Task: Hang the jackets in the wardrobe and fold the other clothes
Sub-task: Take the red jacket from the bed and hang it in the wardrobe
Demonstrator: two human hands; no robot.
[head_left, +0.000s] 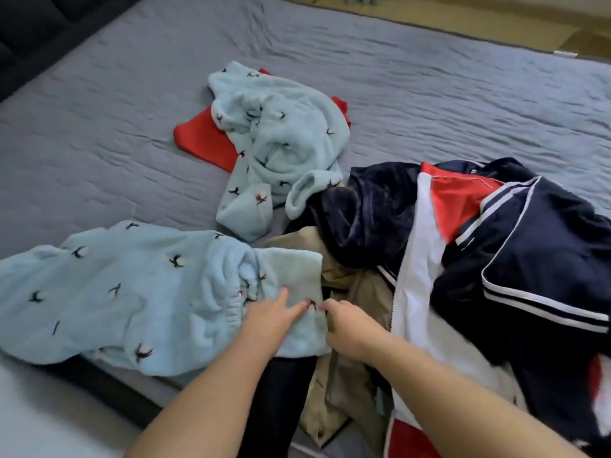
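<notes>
Light blue fleece trousers (132, 292) with small dark bird prints lie spread at the bed's near left. My left hand (271, 322) rests flat on their waistband end, fingers apart. My right hand (347, 328) pinches the right edge of that same fleece piece, fingers curled. A matching light blue fleece top (281, 143) lies crumpled in the middle of the bed over a red garment (201, 137). At the right is a navy, white and red zip jacket (512, 259), with a dark velvet garment (363, 219) and a beige garment (340, 375) partly under it.
Everything lies on a grey quilted bedspread (429, 94). A dark headboard or sofa edge (33, 28) runs along the far left. Wooden floor (496, 24) shows beyond the bed's far side. A black garment (284, 401) lies under my left forearm.
</notes>
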